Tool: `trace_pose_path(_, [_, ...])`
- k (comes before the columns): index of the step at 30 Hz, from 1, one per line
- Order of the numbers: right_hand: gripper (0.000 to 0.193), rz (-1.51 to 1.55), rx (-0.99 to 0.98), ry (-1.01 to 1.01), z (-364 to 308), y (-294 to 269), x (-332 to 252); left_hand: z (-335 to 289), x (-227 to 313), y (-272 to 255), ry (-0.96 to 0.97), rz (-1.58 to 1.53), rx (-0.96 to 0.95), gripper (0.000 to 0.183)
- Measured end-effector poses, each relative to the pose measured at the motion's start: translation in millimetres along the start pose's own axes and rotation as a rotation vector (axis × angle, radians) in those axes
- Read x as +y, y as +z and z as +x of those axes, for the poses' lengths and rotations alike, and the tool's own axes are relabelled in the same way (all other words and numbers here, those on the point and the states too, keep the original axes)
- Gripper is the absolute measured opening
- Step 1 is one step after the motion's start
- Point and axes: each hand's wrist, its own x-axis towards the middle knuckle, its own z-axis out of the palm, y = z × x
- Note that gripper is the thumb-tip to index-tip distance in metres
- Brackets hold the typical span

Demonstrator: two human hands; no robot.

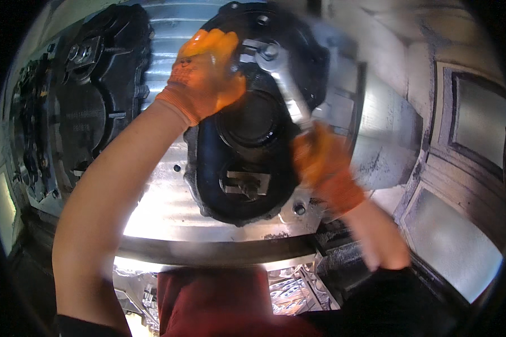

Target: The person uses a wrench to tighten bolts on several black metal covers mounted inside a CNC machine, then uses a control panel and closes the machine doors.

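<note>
My right hand (324, 154), in an orange glove and blurred, is closed round the lower end of a silver wrench (289, 87). The wrench's ring end sits over a bolt head (270, 51) at the top of a black cast cover (208, 174). A flat metal clamp plate (252, 42) juts out beside that bolt. My left hand (207, 70), gloved in orange too, lies on the cover's upper left edge with its fingers curled; what they grip is hidden. Lower on the cover, a second clamp plate (262, 182) holds a bolt (249, 187).
The cover is mounted on a ribbed silver metal fixture (166, 216). Further left are another black cover (87, 121) with its own clamp (84, 53) and a third part (35, 126). Windowed panels (478, 123) stand at right. Metal shavings (295, 292) lie below the fixture.
</note>
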Motion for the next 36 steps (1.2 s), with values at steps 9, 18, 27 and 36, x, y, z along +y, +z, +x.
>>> trace_pose_path(9, [0.022,0.585,0.267,-0.165,-88.1,32.3,43.9,6.5,0.6,-3.5,0.065,-0.072,-0.016,0.064])
trace_pose_path(18, [0.038,-0.326,0.322,-0.599,-122.8,20.1,97.1,12.5,11.2,-13.3,0.045,-0.236,0.059,0.043])
trace_pose_path(27, [0.03,-0.293,0.089,-0.576,-59.9,-4.1,102.5,8.6,19.8,-20.5,0.001,-0.245,0.068,0.042])
trace_pose_path(36, [0.038,0.416,0.11,-0.036,-239.8,176.7,-0.9,9.2,16.7,-21.5,-0.012,-0.207,0.112,0.054])
